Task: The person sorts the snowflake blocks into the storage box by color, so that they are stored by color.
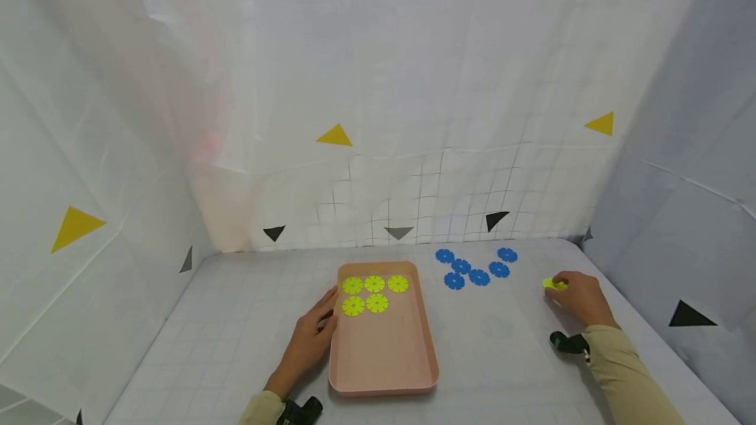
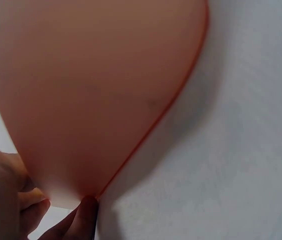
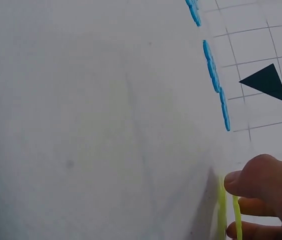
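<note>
Five yellow discs (image 1: 375,284) lie flat in the tray (image 1: 382,353), three along its far edge and two beneath, filling from the far left corner; this order probably keeps them apart and easy to count. The left hand (image 1: 308,340) holds the tray's left edge, likely to steady it on the table (image 1: 189,333), where it lies lengthwise towards the near edge. Well apart, close to the table's right edge, the right hand (image 1: 581,295) has its fingers narrowed in a pinch on another yellow disc (image 1: 548,284), perhaps because something so thin is best taken by its rim; a second yellow strip shows beside it, and I cannot tell whether that is another disc. Six blue discs (image 1: 461,266) sit near the table's far edge, seemingly kept separate by colour.
</note>
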Action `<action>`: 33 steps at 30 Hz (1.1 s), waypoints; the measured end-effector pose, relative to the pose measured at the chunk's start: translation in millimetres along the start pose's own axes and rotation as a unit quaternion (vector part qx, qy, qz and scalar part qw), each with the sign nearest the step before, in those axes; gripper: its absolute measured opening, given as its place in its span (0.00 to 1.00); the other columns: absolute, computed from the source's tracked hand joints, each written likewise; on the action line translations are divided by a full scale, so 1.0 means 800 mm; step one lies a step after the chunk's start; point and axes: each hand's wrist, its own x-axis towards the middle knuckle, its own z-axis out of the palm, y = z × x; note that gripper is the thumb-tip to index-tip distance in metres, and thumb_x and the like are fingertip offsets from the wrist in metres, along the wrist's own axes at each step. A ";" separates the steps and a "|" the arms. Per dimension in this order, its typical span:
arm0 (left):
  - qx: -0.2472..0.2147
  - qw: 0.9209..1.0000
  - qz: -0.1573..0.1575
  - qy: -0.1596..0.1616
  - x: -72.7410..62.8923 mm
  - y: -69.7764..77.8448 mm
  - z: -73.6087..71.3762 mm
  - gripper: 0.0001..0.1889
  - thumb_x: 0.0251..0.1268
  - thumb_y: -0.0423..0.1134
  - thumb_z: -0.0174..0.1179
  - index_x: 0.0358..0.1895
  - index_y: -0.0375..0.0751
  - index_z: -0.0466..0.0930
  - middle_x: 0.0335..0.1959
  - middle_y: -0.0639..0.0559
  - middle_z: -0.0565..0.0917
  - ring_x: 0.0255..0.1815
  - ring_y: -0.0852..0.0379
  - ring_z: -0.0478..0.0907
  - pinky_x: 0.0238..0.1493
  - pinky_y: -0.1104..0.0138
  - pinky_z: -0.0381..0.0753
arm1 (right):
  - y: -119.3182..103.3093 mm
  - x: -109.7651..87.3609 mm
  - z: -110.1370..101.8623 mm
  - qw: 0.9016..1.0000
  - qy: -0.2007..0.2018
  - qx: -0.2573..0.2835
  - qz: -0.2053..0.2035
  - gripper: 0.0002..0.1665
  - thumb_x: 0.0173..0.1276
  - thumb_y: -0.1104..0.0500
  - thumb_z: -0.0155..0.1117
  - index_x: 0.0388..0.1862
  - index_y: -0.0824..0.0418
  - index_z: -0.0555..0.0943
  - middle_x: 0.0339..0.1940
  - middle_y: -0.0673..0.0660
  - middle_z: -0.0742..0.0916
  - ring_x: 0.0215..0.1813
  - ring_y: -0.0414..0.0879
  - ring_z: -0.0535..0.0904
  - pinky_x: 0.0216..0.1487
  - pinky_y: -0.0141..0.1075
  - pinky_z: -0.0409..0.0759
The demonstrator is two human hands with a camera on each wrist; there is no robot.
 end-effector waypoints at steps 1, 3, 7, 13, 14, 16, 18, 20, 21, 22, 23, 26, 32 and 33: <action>-0.001 1.000 -0.001 0.000 0.000 0.000 0.000 0.28 0.79 0.27 0.56 0.78 0.32 0.64 0.81 0.43 0.62 0.72 0.44 0.71 0.64 0.53 0.79 | 0.000 0.000 0.000 1.000 -0.002 0.002 0.001 0.26 0.65 0.60 0.74 0.52 0.80 0.80 0.51 0.78 0.83 0.50 0.70 0.77 0.55 0.64 0.78; -0.003 1.000 -0.002 0.000 0.000 0.001 0.000 0.28 0.79 0.27 0.56 0.78 0.31 0.64 0.81 0.43 0.62 0.73 0.44 0.70 0.64 0.53 0.79 | 0.001 -0.001 0.000 1.000 -0.001 0.004 0.003 0.26 0.65 0.59 0.74 0.52 0.79 0.80 0.51 0.78 0.83 0.50 0.70 0.77 0.55 0.64 0.79; -0.005 1.000 0.002 0.001 0.000 0.001 0.000 0.28 0.79 0.26 0.56 0.78 0.31 0.64 0.81 0.42 0.62 0.74 0.44 0.69 0.64 0.53 0.79 | -0.002 -0.005 -0.001 1.000 0.012 0.009 -0.008 0.26 0.64 0.59 0.75 0.52 0.78 0.81 0.49 0.77 0.83 0.49 0.70 0.78 0.52 0.63 0.80; -0.010 1.000 0.003 0.000 0.000 -0.001 0.000 0.28 0.79 0.27 0.56 0.78 0.31 0.64 0.81 0.42 0.62 0.73 0.44 0.69 0.65 0.52 0.78 | -0.010 -0.012 -0.004 0.999 0.035 0.022 -0.021 0.27 0.64 0.59 0.75 0.52 0.79 0.81 0.49 0.77 0.84 0.48 0.68 0.79 0.50 0.62 0.81; -0.011 1.000 0.002 -0.001 0.000 -0.001 -0.001 0.28 0.79 0.27 0.56 0.78 0.31 0.64 0.81 0.43 0.62 0.73 0.44 0.70 0.65 0.52 0.78 | -0.012 -0.013 -0.005 0.999 0.037 0.024 -0.020 0.27 0.65 0.59 0.75 0.53 0.79 0.81 0.49 0.77 0.84 0.48 0.68 0.79 0.50 0.62 0.81; -0.010 1.000 0.001 -0.002 0.000 -0.003 0.000 0.28 0.79 0.27 0.56 0.78 0.32 0.64 0.81 0.43 0.62 0.73 0.44 0.70 0.65 0.52 0.78 | -0.015 -0.016 -0.005 0.999 0.040 0.027 -0.019 0.27 0.65 0.58 0.75 0.53 0.79 0.81 0.50 0.77 0.84 0.48 0.69 0.79 0.51 0.63 0.81; -0.009 1.000 0.000 -0.003 0.001 -0.003 0.000 0.28 0.80 0.28 0.55 0.78 0.32 0.64 0.81 0.43 0.62 0.73 0.45 0.71 0.64 0.52 0.78 | -0.018 -0.020 -0.005 0.998 0.045 0.030 -0.017 0.28 0.65 0.58 0.75 0.54 0.80 0.80 0.50 0.78 0.84 0.48 0.69 0.79 0.52 0.63 0.80; -0.008 1.000 0.000 -0.004 0.001 -0.003 0.000 0.28 0.80 0.28 0.55 0.79 0.32 0.64 0.81 0.43 0.62 0.73 0.44 0.71 0.64 0.52 0.79 | -0.021 -0.023 -0.005 0.998 0.054 0.035 -0.020 0.28 0.65 0.58 0.75 0.53 0.80 0.81 0.50 0.78 0.84 0.48 0.69 0.79 0.51 0.64 0.80; -0.008 1.000 0.000 -0.004 0.001 -0.003 0.000 0.28 0.80 0.28 0.55 0.79 0.32 0.64 0.81 0.43 0.62 0.72 0.44 0.71 0.64 0.52 0.79 | -0.023 -0.025 -0.005 0.997 0.060 0.037 -0.024 0.27 0.65 0.58 0.76 0.53 0.79 0.81 0.49 0.78 0.84 0.47 0.69 0.79 0.50 0.64 0.81; -0.008 1.000 0.000 -0.004 0.001 -0.002 0.000 0.28 0.80 0.28 0.55 0.79 0.32 0.64 0.81 0.43 0.62 0.72 0.43 0.71 0.64 0.52 0.79 | -0.025 -0.026 -0.004 0.997 0.067 0.038 -0.029 0.27 0.65 0.58 0.76 0.52 0.79 0.81 0.49 0.78 0.84 0.47 0.69 0.79 0.49 0.64 0.81; -0.007 1.000 0.000 -0.004 0.001 -0.002 0.000 0.28 0.80 0.28 0.55 0.79 0.32 0.64 0.81 0.43 0.62 0.72 0.43 0.72 0.64 0.53 0.79 | -0.027 -0.027 -0.004 0.996 0.072 0.039 -0.031 0.27 0.64 0.58 0.76 0.52 0.79 0.82 0.48 0.78 0.84 0.46 0.69 0.79 0.48 0.63 0.81; -0.007 1.000 -0.002 -0.003 0.001 -0.001 0.000 0.28 0.80 0.28 0.55 0.79 0.33 0.64 0.81 0.43 0.62 0.70 0.42 0.73 0.63 0.53 0.80 | -0.035 -0.030 -0.005 0.995 0.083 0.041 -0.035 0.27 0.64 0.58 0.77 0.52 0.78 0.82 0.47 0.77 0.85 0.46 0.69 0.79 0.45 0.61 0.83; -0.008 1.000 -0.005 -0.002 0.000 0.001 0.000 0.28 0.80 0.28 0.55 0.79 0.32 0.64 0.81 0.43 0.62 0.72 0.42 0.72 0.63 0.52 0.79 | -0.045 -0.033 -0.009 0.996 0.076 0.045 -0.031 0.29 0.65 0.56 0.78 0.54 0.77 0.82 0.49 0.76 0.84 0.47 0.69 0.78 0.45 0.60 0.83; -0.008 1.000 -0.005 -0.002 0.000 0.001 0.000 0.28 0.80 0.27 0.55 0.79 0.32 0.64 0.81 0.43 0.62 0.72 0.42 0.72 0.63 0.52 0.79 | -0.047 -0.033 -0.010 0.996 0.074 0.045 -0.032 0.29 0.65 0.56 0.78 0.55 0.77 0.82 0.49 0.76 0.84 0.47 0.68 0.78 0.45 0.60 0.83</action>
